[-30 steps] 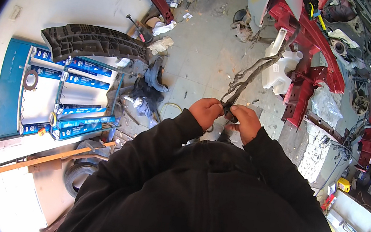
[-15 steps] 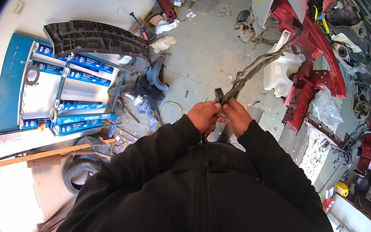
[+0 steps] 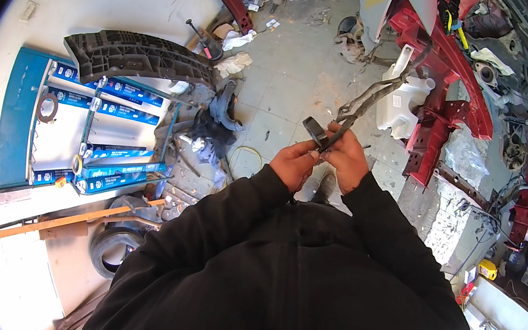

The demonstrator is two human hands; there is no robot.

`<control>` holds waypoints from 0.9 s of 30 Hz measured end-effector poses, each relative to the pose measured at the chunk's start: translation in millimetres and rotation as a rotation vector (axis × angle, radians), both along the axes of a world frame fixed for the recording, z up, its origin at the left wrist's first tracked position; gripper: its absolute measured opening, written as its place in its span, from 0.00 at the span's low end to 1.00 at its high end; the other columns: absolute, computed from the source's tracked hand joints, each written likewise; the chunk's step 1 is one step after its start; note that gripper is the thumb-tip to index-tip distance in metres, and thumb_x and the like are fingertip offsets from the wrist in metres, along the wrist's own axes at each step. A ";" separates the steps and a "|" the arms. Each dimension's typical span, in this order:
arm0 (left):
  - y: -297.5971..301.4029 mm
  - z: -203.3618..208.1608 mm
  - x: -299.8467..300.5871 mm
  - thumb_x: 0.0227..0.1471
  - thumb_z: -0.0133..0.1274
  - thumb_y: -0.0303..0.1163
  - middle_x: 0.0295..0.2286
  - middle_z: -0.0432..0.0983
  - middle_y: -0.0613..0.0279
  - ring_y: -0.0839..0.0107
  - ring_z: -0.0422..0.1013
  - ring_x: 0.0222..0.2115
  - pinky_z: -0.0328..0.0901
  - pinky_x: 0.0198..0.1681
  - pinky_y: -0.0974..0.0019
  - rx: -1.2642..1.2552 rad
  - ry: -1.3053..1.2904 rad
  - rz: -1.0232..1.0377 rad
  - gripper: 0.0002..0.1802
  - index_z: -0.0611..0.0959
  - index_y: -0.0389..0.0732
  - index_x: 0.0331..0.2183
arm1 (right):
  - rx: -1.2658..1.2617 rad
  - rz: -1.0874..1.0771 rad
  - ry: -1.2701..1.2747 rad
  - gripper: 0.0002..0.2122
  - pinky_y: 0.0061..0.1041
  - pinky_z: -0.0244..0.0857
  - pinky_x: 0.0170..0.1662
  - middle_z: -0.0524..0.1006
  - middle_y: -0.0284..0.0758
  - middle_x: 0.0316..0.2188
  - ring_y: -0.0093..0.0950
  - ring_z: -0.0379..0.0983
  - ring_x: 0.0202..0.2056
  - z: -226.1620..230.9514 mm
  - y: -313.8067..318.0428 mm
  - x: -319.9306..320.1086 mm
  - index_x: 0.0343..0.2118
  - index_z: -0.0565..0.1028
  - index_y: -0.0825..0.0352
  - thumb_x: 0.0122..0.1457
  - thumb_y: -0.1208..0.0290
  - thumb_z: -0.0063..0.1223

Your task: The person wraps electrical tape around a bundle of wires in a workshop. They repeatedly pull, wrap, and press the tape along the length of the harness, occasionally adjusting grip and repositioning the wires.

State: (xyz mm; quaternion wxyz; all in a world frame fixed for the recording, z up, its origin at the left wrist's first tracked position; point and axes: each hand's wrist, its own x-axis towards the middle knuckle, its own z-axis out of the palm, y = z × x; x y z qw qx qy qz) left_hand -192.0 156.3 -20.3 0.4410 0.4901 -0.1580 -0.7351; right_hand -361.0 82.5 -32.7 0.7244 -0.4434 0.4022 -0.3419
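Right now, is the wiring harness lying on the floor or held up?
Held up: both hands, left and right, grip the harness near its black connector, above the floor.

Two hands are meeting at chest height, the left hand (image 3: 296, 163) and the right hand (image 3: 347, 155), sharing one dark wiring harness (image 3: 362, 104). One white plastic reservoir (image 3: 404, 103) is hanging on the red car frame (image 3: 449, 90). One black bumper piece (image 3: 137, 56), one blue shelf rack (image 3: 18, 118) and one tyre (image 3: 108, 247) are lying on the floor.
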 end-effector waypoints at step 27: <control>-101.4 -6.9 18.2 0.67 0.59 0.49 0.27 0.82 0.58 0.73 0.79 0.23 0.71 0.26 0.67 -0.286 -0.668 -0.805 0.25 0.81 0.31 0.37 | -0.025 0.049 0.235 0.16 0.30 0.73 0.44 0.73 0.36 0.42 0.29 0.74 0.44 -21.6 19.9 -32.3 0.44 0.80 0.72 0.72 0.60 0.52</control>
